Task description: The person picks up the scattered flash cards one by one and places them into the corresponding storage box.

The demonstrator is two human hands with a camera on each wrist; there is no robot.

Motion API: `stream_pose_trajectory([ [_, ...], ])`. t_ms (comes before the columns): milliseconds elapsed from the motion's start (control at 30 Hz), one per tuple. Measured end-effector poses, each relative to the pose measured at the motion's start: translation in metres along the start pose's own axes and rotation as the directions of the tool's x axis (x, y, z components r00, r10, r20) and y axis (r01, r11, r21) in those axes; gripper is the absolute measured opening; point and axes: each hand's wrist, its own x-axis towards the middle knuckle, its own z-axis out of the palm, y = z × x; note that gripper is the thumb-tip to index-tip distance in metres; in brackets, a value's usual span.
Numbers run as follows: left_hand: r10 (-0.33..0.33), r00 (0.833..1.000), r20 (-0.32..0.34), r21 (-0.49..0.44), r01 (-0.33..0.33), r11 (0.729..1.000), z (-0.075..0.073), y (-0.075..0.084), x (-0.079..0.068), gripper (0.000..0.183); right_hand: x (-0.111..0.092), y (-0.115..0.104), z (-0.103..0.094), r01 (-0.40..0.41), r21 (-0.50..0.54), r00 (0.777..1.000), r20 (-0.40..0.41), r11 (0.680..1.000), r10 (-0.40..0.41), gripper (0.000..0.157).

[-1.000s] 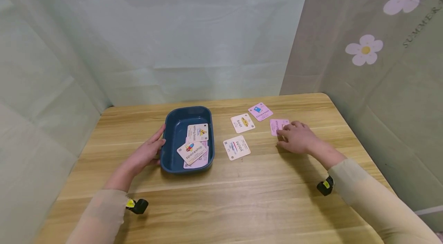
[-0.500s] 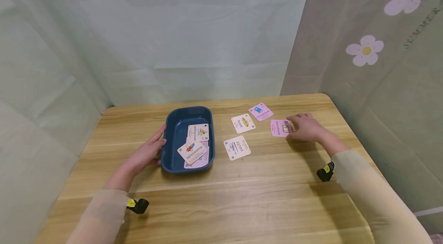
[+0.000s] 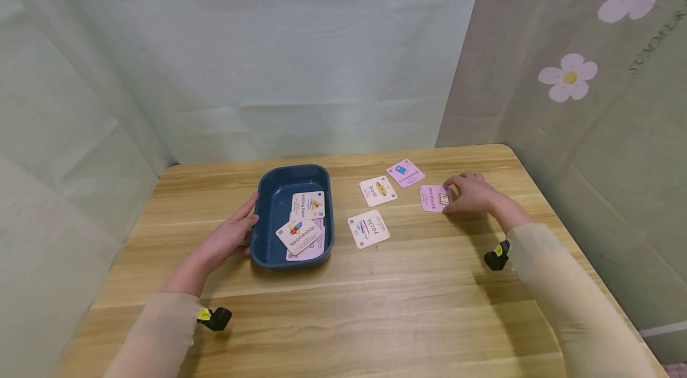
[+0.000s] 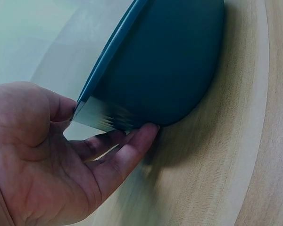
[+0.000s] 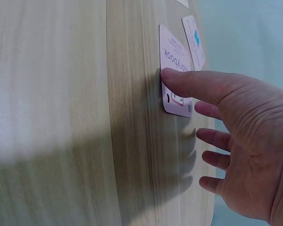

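Pale sheeting (image 3: 300, 56) hangs behind a wood-grain table (image 3: 376, 306). On its left half, the left hand (image 3: 229, 236) reaches up from below and grips a blue bin (image 3: 268, 235), thumb at the rim and fingers lower on the outer wall. Inside the bin, a spaceship card (image 3: 298, 236) overlaps others. The right hand (image 3: 471, 196) arches in from the right, palm sideways, thumb and index finger spread to opposite edges of the storybook card (image 3: 431, 198) on the table; whether they pinch it, I cannot tell. Its other fingers extend, apart. A Chinese book card (image 3: 405, 173) lies near it.
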Motion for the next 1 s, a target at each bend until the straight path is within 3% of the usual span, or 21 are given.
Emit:
stream_pose_trajectory([
  [533, 0.013, 1.000, 0.008, -0.001, -0.013, 1.000, -0.0010, 0.0000, 0.0002, 0.062, 0.0025, -0.0073, -0.0039, -0.026, -0.001, 1.000, 0.013, 1.000, 0.026, 0.070],
  [1000, 0.017, 1.000, 0.014, -0.004, -0.017, 1.000, -0.0014, 0.0002, 0.0002, 0.062, 0.0074, -0.0052, -0.0022, -0.046, 0.036, 0.999, -0.023, 0.998, 0.047, 0.067],
])
